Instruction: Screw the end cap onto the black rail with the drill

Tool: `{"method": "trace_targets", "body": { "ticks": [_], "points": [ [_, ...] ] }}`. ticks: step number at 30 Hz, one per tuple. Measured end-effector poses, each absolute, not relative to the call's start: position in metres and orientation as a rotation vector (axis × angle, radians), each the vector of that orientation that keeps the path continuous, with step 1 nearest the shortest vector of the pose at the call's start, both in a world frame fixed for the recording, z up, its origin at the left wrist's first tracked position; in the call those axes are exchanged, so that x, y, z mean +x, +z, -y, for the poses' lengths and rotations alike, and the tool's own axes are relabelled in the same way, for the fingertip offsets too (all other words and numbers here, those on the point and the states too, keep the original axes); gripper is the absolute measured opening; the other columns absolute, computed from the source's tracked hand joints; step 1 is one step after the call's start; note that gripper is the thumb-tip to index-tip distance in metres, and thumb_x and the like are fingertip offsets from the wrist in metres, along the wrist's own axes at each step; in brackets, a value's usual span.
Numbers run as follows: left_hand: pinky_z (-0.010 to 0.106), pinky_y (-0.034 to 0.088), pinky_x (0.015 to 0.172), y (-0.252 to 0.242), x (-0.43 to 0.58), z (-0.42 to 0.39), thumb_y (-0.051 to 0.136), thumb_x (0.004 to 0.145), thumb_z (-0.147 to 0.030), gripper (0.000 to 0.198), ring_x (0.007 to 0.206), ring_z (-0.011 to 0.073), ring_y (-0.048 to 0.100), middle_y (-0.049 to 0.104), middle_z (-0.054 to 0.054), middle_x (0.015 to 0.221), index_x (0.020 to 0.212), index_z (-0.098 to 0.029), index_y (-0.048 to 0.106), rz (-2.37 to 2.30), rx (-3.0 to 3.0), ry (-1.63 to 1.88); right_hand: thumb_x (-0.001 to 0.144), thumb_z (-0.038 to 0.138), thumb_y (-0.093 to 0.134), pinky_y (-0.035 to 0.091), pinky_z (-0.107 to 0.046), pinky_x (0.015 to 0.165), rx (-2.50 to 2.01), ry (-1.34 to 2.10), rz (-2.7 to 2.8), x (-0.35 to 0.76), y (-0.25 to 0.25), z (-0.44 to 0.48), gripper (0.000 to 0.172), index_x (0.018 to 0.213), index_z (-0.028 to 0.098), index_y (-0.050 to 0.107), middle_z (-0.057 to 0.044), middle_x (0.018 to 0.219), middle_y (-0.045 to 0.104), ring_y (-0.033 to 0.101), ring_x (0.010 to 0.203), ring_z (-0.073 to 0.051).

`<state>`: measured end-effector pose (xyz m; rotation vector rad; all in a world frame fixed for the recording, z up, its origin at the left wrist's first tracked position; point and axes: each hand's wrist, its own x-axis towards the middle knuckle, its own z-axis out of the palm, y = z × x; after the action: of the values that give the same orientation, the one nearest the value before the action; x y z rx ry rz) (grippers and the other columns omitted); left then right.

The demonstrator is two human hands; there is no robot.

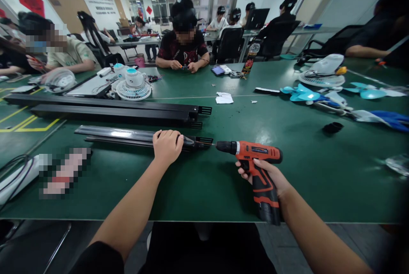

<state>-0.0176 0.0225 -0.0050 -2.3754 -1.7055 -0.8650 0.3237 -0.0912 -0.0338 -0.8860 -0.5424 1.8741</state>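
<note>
My left hand (168,147) is closed over the right part of a long black metal profile (121,133) lying on the green table. A slotted black bracket (204,141) sticks out from the profile's right end. In my right hand (268,172) is a red and black cordless drill (259,153), gripped by its handle and pointing left. The drill's thin bit reaches the slotted end; whether it sits in a screw there is too small to tell. Behind my left hand lie more long black profiles (111,112) with similar slotted ends.
White fan parts (133,88) stand at the back left, and another fan part (322,71) at the back right. Blue fan blades (300,93), a small black cup-like piece (332,127) and paper scraps (224,98) lie about. A person (183,44) works across the table (204,197).
</note>
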Motion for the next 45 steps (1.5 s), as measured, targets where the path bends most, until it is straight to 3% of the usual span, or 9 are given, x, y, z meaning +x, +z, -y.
{"method": "trace_targets", "body": {
  "ticks": [8, 15, 32, 38, 45],
  "points": [
    [0.049, 0.033, 0.111, -0.005, -0.017, -0.023, 0.042, 0.104, -0.036, 0.035, 0.101, 0.0276, 0.067, 0.078, 0.006, 0.101, 0.096, -0.024, 0.074, 1.722, -2.368, -0.853, 0.093, 0.042, 0.070, 0.060, -0.021, 0.062, -0.972, 1.909, 0.531, 0.328, -0.035, 0.090, 0.033, 0.107, 0.013, 0.076, -0.012, 0.094, 0.080, 0.073, 0.070, -0.016],
    [0.049, 0.033, 0.108, -0.006, -0.016, -0.023, 0.045, 0.103, -0.034, 0.032, 0.099, 0.0278, 0.067, 0.078, 0.006, 0.098, 0.093, -0.023, 0.073, 1.708, -2.340, -0.870, 0.087, 0.041, 0.075, 0.058, -0.018, 0.053, -1.007, 1.927, 0.488, 0.326, -0.028, 0.090, 0.032, 0.098, 0.011, 0.077, -0.013, 0.085, 0.080, 0.068, 0.059, -0.014],
    [0.048, 0.038, 0.095, -0.008, -0.015, -0.028, 0.044, 0.103, -0.035, 0.034, 0.093, 0.0276, 0.067, 0.078, 0.006, 0.092, 0.090, -0.022, 0.073, 1.673, -2.308, -0.849, 0.083, 0.037, 0.074, 0.060, -0.020, 0.055, -1.084, 1.866, 0.481, 0.323, -0.026, 0.091, 0.028, 0.093, 0.011, 0.078, -0.013, 0.082, 0.080, 0.068, 0.058, -0.015],
    [0.048, 0.038, 0.095, -0.009, -0.014, -0.028, 0.043, 0.103, -0.035, 0.035, 0.092, 0.0278, 0.068, 0.078, 0.006, 0.091, 0.089, -0.022, 0.073, 1.669, -2.300, -0.849, 0.083, 0.037, 0.073, 0.056, -0.021, 0.048, -1.122, 1.838, 0.469, 0.323, -0.028, 0.091, 0.030, 0.097, 0.011, 0.078, -0.014, 0.087, 0.081, 0.068, 0.057, -0.016],
    [0.048, 0.038, 0.097, -0.007, -0.014, -0.026, 0.042, 0.103, -0.035, 0.036, 0.093, 0.0282, 0.068, 0.077, 0.006, 0.091, 0.090, -0.022, 0.073, 1.680, -2.305, -0.843, 0.089, 0.033, 0.070, 0.061, -0.023, 0.065, -1.064, 1.808, 0.507, 0.320, -0.026, 0.090, 0.025, 0.104, 0.014, 0.075, -0.012, 0.095, 0.080, 0.075, 0.072, -0.018]
  ]
}}
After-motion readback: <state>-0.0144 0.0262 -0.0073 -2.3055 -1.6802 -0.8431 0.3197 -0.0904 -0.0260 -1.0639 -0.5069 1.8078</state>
